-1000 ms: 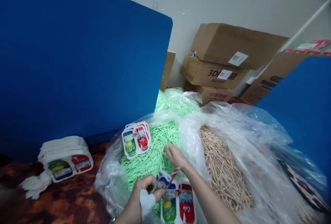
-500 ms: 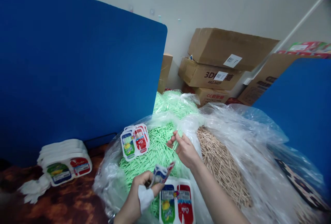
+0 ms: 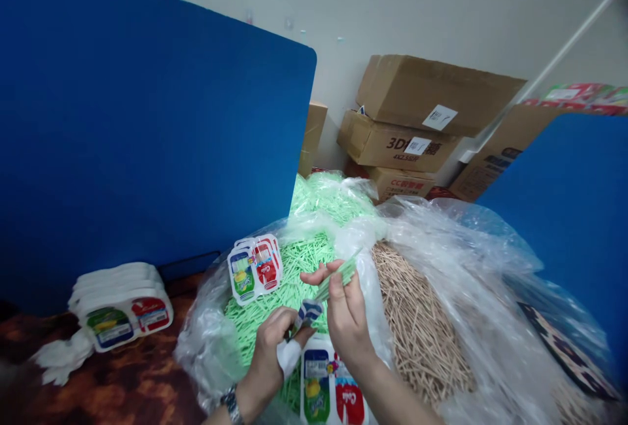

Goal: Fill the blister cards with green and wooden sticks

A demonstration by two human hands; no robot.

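My left hand (image 3: 271,350) is closed on a small printed packet (image 3: 307,313), its open end turned up. Just right of it, my right hand (image 3: 343,310) pinches a small bunch of green sticks (image 3: 340,274) close above the packet. Both hands hover over a heap of green sticks (image 3: 289,288) in a clear plastic bag (image 3: 444,255). A stack of printed twin packets (image 3: 255,267) lies on that heap. Another twin packet (image 3: 328,389) lies below my hands. A heap of brown sticks (image 3: 417,320) fills the bag's right side.
A pile of white packets (image 3: 120,304) sits at the left on the dark mottled table (image 3: 122,379). Blue partitions (image 3: 147,144) stand at the left and far right. Cardboard boxes (image 3: 422,118) are stacked against the back wall.
My right hand dipped into the green heap, lifted a bunch of sticks and brought it back towards the packet. My left hand raised the packet slightly.
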